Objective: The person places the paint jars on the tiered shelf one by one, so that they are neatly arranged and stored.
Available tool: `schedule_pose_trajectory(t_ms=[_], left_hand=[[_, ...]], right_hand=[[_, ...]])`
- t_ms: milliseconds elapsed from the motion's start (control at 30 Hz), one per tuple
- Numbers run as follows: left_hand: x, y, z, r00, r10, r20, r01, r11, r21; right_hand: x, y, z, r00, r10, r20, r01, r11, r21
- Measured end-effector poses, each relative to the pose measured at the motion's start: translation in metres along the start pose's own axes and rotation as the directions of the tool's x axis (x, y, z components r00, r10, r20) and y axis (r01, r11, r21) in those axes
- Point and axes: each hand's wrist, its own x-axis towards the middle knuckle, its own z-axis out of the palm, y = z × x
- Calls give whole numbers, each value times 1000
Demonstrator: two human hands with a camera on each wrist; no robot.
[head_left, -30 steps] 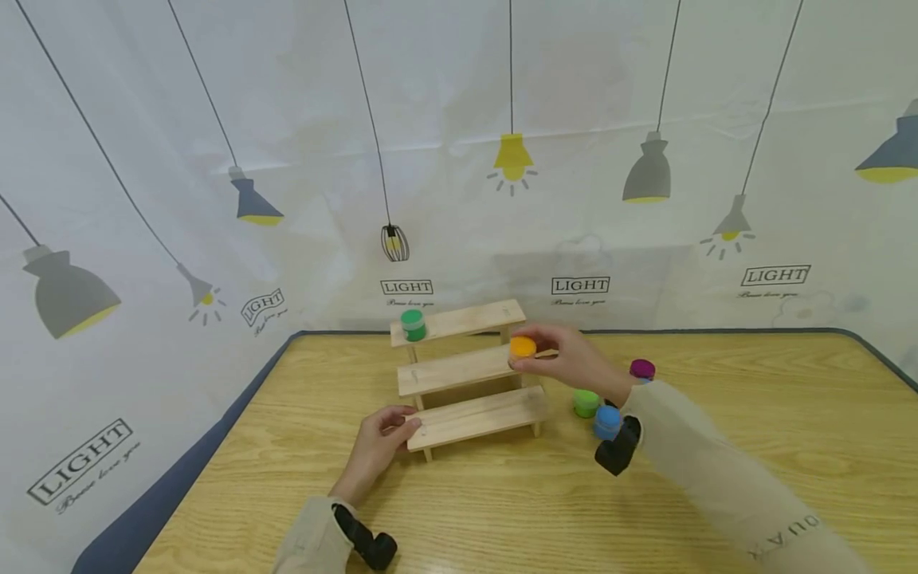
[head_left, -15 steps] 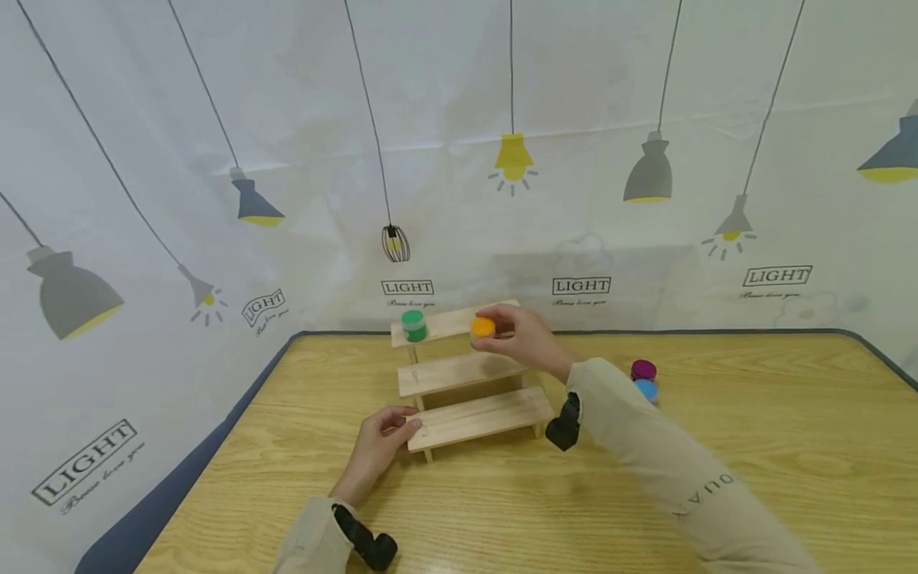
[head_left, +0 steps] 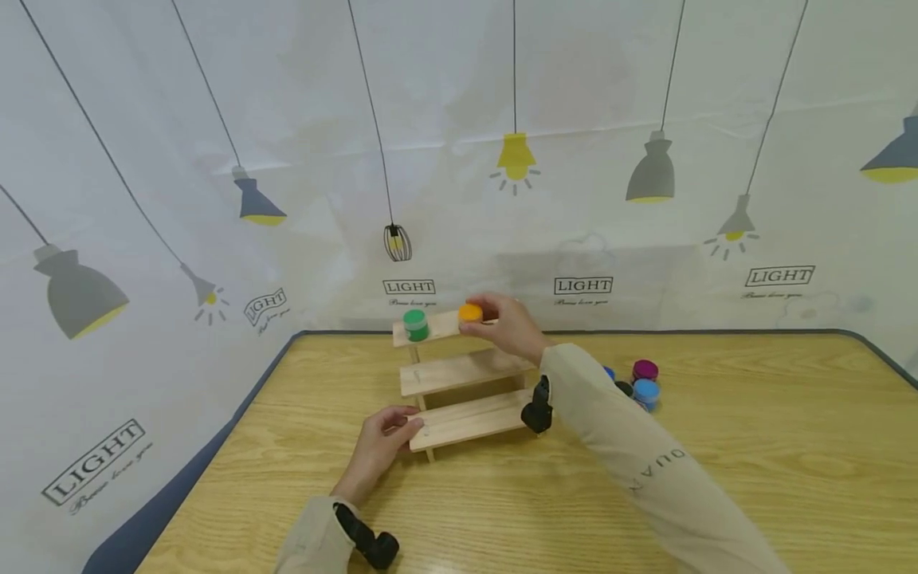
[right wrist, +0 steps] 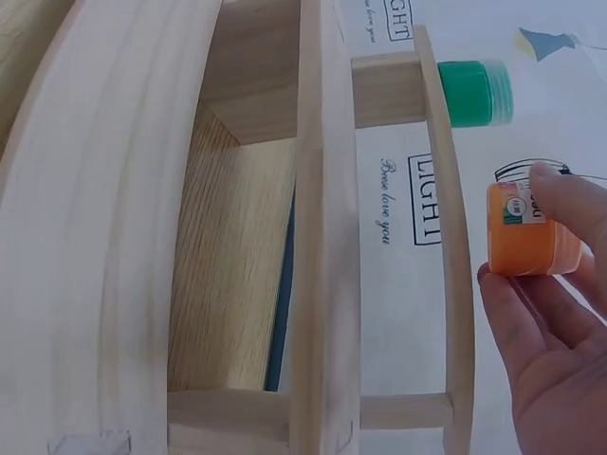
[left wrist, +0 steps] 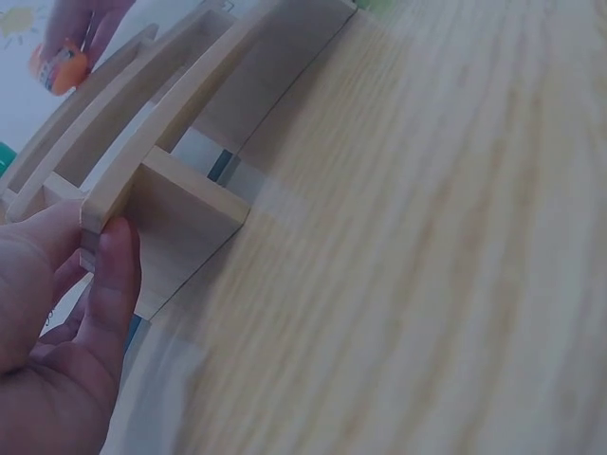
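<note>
A three-tier wooden display stand stands on the table. My left hand grips the left end of its lowest tier; in the left wrist view the thumb lies on top and fingers curl below the board. Between thumb and fingers my right hand pinches a small orange jar, which looks like a paint pot. It is close over the top tier, and the right wrist view shows a narrow gap between the jar and the board. Left of it, a green jar sits on the same tier.
Right of the stand, a magenta jar, a light blue jar and a dark-lidded jar cluster beside the right sleeve, which partly covers them. A lamp-printed cloth hangs behind the wooden table.
My right hand has carried the orange jar leftward and up, from the middle tier's right end to above the top tier near the green jar. The left hand has kept its grip.
</note>
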Motion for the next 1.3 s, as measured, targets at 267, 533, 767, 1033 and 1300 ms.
schedule_pose_trajectory(t_ms=[267,533,767,1033,1300], left_hand=[[-6,11,1,1000,25,-1,-25,1000,14],[6,-10,0,1000,23,-1,-23,1000,0],[14,-25,0,1000,18,-19,-18,1000,-3],[4,-8,1,999,34,-11,-34,999,-7],[-5,6,2,998,55,-7,-55,998,11]], right_hand=[[10,5,1,998,65,-21,-64,997,43],[17,-1,6,998,69,6,-69,998,-9],[21,2,11,998,64,7,-64,998,-12],[21,4,12,999,44,1,-43,999,-7],[21,8,12,1000,25,0,-25,1000,-18]])
